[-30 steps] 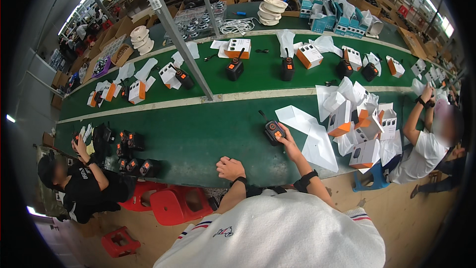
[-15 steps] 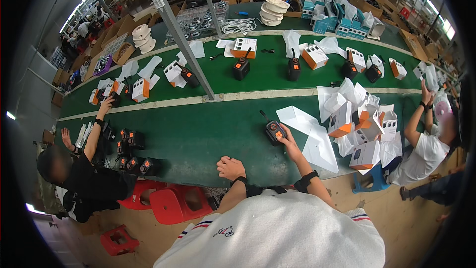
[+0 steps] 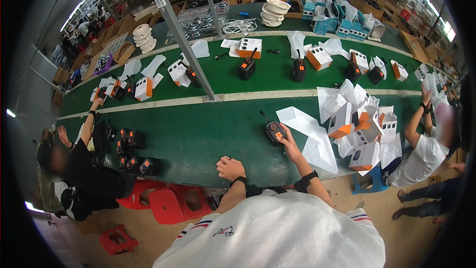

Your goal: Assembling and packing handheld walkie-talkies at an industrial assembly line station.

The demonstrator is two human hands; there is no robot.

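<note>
Green surface: the table (image 3: 198, 134) is a long green belt, and the black handheld radio (image 3: 274, 132) with orange buttons sits on it just ahead of the person, antenna pointing up-left.
Right hand: the right hand (image 3: 290, 145) reaches forward with its fingers (image 3: 282, 138) wrapped on the radio's near end, grasping it against the belt.
Left hand: the left hand (image 3: 230, 167) rests at the table's near edge, fingers curled loosely into a soft fist and holding nothing.
Close by: white paper sheet (image 3: 307, 131) lies just right of the radio, and beyond it a heap of white-and-orange cartons (image 3: 364, 129) (some open, some tipped).
Doing it well: my judgement is that a grip around the body, clear of the orange buttons and the thin antenna, suits best; lift it straight rather than dragging across the paper.
Risk: the paper's edge could catch and slide along with the radio.
Others: a seated person (image 3: 79, 173) works at the left with black units, another at the far right.
</note>
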